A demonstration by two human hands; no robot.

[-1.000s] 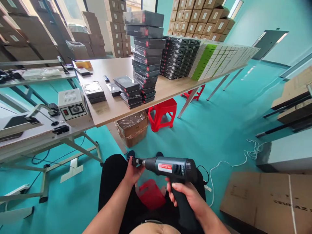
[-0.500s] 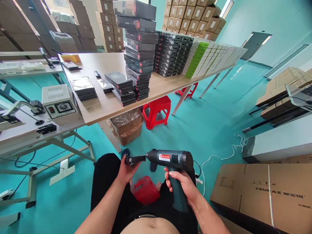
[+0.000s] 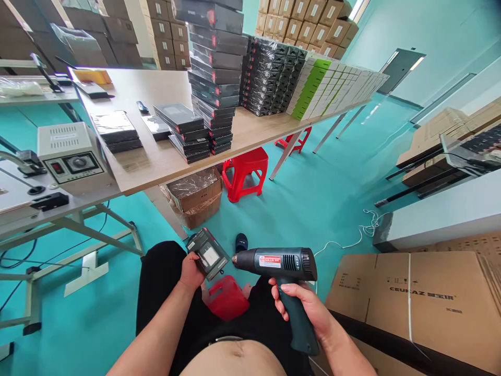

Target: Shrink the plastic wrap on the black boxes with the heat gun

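A flat black box (image 3: 209,254) with a pale panel on its face is gripped in my left hand (image 3: 191,271), over my knees. Its broad face is turned up toward me. My right hand (image 3: 303,303) is wrapped round the handle of a dark heat gun (image 3: 279,263). The gun's nozzle points left and ends just short of the box's right edge. On the wooden table (image 3: 156,172) ahead stands a tall stack of black boxes (image 3: 216,78). A shorter stack of black boxes (image 3: 182,125) sits in front of it.
Beneath the table are a red stool (image 3: 246,169) and an open carton (image 3: 195,198) with plastic film. A beige control box (image 3: 72,156) stands on the left bench. Large cartons (image 3: 407,297) lie at the right, and a white cord (image 3: 348,242) runs over the floor.
My left hand has turned the black box from edge-on to broad face up. The heat gun stays pointed at it, slightly lower. The whole view has shifted a little.
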